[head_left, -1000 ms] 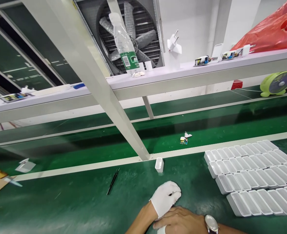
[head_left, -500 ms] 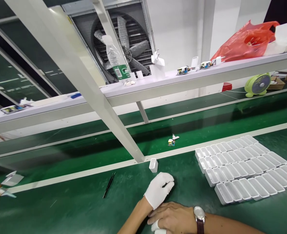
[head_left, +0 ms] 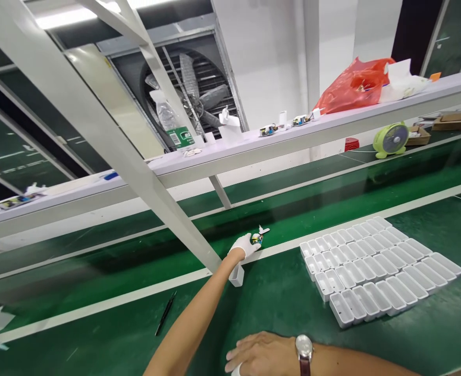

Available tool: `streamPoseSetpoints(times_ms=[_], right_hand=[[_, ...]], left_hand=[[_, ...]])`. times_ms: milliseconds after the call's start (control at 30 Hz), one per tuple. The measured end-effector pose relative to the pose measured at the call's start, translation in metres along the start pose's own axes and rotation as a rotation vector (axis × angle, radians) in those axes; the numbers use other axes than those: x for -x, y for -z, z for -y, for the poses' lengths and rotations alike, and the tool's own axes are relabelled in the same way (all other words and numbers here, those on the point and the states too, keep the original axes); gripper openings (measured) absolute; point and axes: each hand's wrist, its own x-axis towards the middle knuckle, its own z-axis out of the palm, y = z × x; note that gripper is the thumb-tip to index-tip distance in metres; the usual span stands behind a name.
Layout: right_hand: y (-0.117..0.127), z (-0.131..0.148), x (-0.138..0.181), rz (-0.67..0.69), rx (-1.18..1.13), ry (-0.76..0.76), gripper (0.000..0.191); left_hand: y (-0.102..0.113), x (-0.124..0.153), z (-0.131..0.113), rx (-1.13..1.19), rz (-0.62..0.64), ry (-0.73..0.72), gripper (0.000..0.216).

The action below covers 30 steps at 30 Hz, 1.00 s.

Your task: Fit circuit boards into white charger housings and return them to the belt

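Small circuit board with white plug prongs (head_left: 260, 236) lies on the far green conveyor belt (head_left: 332, 201), just beyond the white strip that edges the near worktop (head_left: 277, 297). The left hand (head_left: 245, 245), in a white glove, is stretched out to it with fingertips touching the board; whether the fingers have closed on it cannot be told. Just near of that hand, an open white plastic casing (head_left: 237, 274) stands upright on the worktop beside the foot of a slanted white frame post (head_left: 144, 177). The right hand (head_left: 260, 356), bare with a wristwatch, rests flat and loose on the near worktop, grasping nothing. To the right lie rows of empty white plastic casings (head_left: 375, 269). Black tweezers (head_left: 165, 313) lie to the left.
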Motion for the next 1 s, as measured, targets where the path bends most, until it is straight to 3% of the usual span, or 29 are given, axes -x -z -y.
streamPoseSetpoints(times_ms=[233, 367, 533, 733, 867, 1000], right_hand=[[-0.009, -0.015, 0.002, -0.067, -0.203, 0.026, 0.026], [-0.008, -0.012, 0.000, -0.044, 0.018, 0.063, 0.018], [0.002, 0.006, -0.006, 0.034, 0.394, 0.068, 0.017], [0.008, 0.017, -0.007, 0.094, 0.520, 0.096, 0.026], [0.012, 0.019, -0.006, 0.067, 0.496, 0.123, 0.027], [0.038, 0.019, -0.011, -0.014, 0.432, 0.074, 0.027]], left_hand=[[-0.013, -0.028, -0.003, -0.036, -0.021, 0.078, 0.068], [-0.006, -0.021, -0.005, -0.020, -0.061, 0.075, 0.071], [-0.006, 0.030, -0.021, 0.008, -0.058, -0.160, 0.072], [-0.037, 0.124, -0.031, 0.065, 0.106, -0.471, 0.070], [-0.034, 0.147, -0.020, 0.094, 0.073, -0.487, 0.084], [-0.007, 0.143, 0.013, 0.226, -0.119, -0.378, 0.080]])
